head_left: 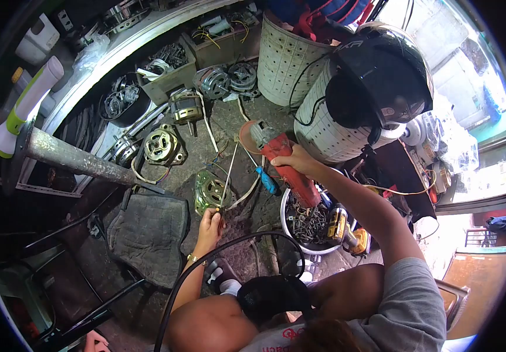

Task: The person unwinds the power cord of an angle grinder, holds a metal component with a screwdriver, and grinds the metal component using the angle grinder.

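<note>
My right hand (pixel 294 161) is wrapped round the red body of an angle grinder (pixel 285 154). The grinder's round brownish disc (pixel 246 138) points up and to the left. Held low in my left hand (pixel 210 226) is a long screwdriver (pixel 228 178), its handle mostly hidden by the fingers. Its thin shaft rises towards the disc; whether the tip touches cannot be made out. Behind the shaft lies a motor end cover (pixel 212 192) on the floor. A blue-handled screwdriver (pixel 266 180) lies between my hands.
A bowl of screws (pixel 307 226) stands beside a yellow cordless drill (pixel 347 232). Two motors (pixel 163 145) (pixel 186 107) sit farther back. White perforated drums (pixel 291 61) and a black helmet (pixel 382 76) are at right. A black cable (pixel 206 256) loops before me; a dark cloth (pixel 149 236) lies left.
</note>
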`<state>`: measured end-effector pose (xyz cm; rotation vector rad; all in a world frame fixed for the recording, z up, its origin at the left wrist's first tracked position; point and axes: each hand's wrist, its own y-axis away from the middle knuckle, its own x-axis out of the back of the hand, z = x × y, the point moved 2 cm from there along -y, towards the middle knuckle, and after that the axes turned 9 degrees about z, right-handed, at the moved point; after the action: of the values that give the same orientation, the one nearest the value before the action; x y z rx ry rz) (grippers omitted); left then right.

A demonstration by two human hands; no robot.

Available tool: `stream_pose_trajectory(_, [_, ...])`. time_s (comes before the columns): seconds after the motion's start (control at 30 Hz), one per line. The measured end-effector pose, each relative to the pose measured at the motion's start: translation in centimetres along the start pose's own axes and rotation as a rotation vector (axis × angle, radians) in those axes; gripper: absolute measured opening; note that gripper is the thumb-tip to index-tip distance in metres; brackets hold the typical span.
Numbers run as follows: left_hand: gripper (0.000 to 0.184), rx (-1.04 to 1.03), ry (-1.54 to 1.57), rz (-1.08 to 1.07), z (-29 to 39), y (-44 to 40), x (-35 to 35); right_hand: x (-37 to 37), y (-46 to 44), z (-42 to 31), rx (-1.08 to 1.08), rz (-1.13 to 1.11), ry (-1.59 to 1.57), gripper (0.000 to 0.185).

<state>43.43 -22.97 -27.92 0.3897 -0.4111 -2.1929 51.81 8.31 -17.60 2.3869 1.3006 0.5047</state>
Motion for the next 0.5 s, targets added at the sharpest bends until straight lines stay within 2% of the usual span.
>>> stream_pose_trajectory(0.17, [0.015, -0.042, -0.025, -0.015, -0.1, -0.1, -0.1, 0.1, -1.8, 2.3, 0.126, 0.047, 0.058, 0.068])
stream_pose_trajectory(0.5, [0.016, -0.019, 0.056, -0.027, -0.4, 0.0, -0.2, -0.5, -1.4, 1.3, 0.073, 0.016, 0.03, 0.07])
